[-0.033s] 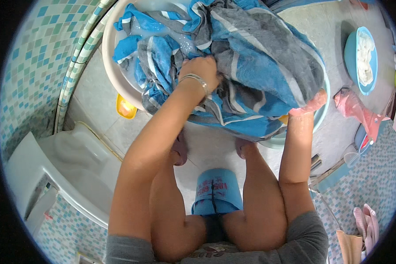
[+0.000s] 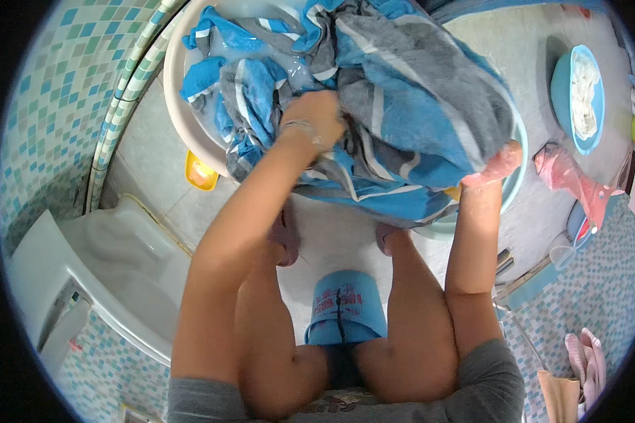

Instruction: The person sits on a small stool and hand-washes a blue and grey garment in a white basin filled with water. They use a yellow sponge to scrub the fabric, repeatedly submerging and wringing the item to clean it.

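A large wet striped cloth in blue, grey and white lies bunched across a cream basin and a pale aqua basin. Cloudy water shows in the cream one. My left hand is closed on the bunched cloth near its middle; motion blurs it slightly. At the cloth's right edge, my right hand curls against the fabric, its fingers partly hidden and its skin wet. Beside the right wrist a small yellow piece peeks out; its kind I cannot make out.
An upturned blue bucket stands between my legs. To the left are a yellow dish and a white squat toilet. On the right, a blue basin holds white cloth, near a pink glove.
My left hand has shifted slightly left along the cloth, and the fabric near it has moved a little. My right hand stays almost in place.
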Tool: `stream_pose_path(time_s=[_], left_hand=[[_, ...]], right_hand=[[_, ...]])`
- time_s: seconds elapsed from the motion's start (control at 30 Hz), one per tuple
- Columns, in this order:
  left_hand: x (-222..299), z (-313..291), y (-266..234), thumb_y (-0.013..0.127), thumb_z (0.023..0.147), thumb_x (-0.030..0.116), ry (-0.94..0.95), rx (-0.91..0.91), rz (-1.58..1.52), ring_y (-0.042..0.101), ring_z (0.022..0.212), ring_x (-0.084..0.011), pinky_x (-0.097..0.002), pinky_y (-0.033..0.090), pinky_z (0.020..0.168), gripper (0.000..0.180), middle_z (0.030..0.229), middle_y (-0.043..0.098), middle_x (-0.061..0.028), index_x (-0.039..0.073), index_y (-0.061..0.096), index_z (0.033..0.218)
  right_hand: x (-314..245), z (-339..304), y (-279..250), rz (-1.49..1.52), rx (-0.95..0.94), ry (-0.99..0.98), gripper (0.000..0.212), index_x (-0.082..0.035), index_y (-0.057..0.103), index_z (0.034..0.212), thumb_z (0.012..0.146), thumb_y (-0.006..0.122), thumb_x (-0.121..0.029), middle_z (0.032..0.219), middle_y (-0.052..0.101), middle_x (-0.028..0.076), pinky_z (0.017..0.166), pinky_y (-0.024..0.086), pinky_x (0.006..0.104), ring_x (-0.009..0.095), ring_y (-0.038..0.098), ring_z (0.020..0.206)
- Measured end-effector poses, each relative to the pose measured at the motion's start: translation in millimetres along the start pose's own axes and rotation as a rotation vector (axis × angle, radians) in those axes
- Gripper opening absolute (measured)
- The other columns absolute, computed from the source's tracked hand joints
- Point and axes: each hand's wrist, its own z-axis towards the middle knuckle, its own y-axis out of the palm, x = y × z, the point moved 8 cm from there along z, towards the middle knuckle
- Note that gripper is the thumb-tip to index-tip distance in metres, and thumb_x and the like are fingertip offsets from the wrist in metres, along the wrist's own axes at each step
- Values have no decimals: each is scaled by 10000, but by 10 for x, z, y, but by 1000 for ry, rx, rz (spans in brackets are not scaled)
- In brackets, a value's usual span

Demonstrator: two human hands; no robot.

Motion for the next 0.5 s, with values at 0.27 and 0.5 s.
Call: stream_pose_path(time_s=[0.27, 0.5], left_hand=[[146, -905, -787, 598, 685, 3, 140, 385, -1130, 455, 1147, -311, -394, 376, 963, 453, 1258, 447, -162, 8, 528, 1133], [-28, -140, -506, 562, 764, 28, -545, 505, -1008, 495, 1054, -257, -342, 400, 897, 418, 1168, 495, -173, -7, 449, 1165]], right_hand=[[630, 276, -143, -532, 660, 222, 720, 2, 426, 1292, 860, 483, -571, 1242, 516, 166, 928, 441, 346, 259, 531, 1102], [817, 211, 159, -1203, 548, 15, 223, -35, 587, 931, 875, 478, -222, 893, 580, 70, 771, 470, 370, 220, 565, 861]])
